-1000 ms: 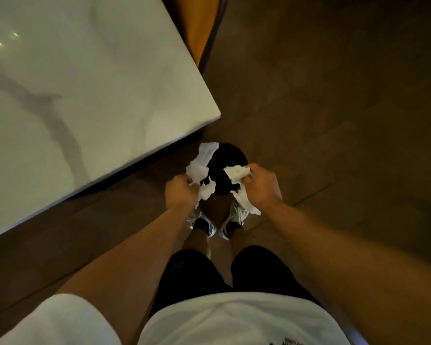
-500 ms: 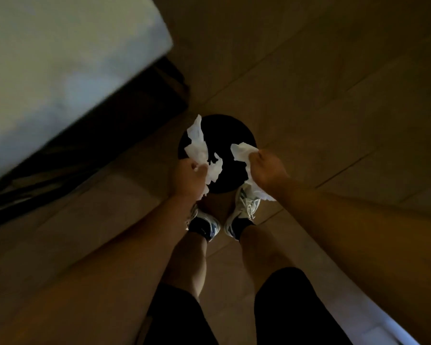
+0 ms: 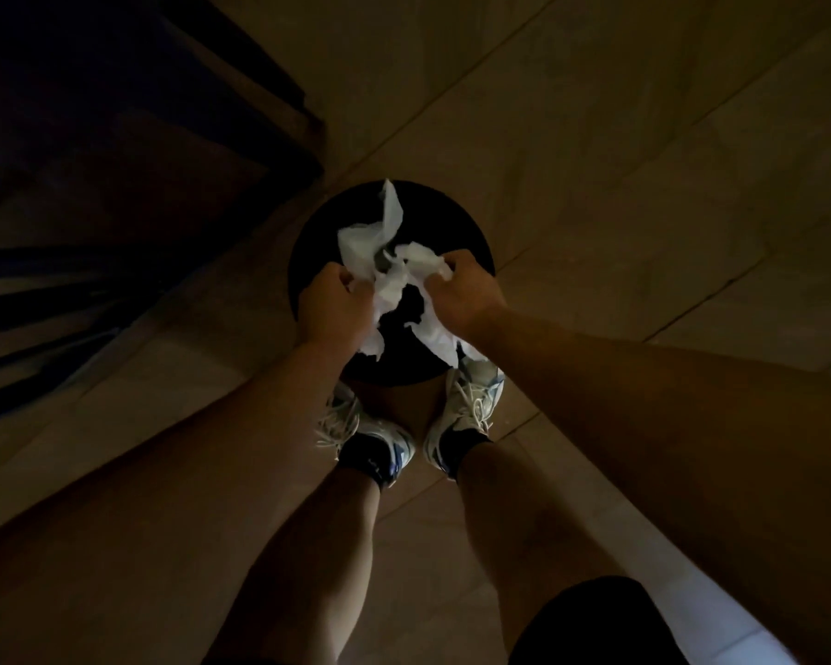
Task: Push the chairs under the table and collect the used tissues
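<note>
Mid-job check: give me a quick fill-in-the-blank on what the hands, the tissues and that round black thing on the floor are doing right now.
1. Both the left hand and the right hand grip crumpled white ____.
2. The tissues are held directly above a round ____ bin.
3. The bin stands on the floor just in front of the person's ____.

Missing words: tissues; black; shoes

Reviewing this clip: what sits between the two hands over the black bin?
In the head view, crumpled white tissues bridge the gap between the left hand and right hand, each gripping some; the dark bin opening lies beneath.
</note>
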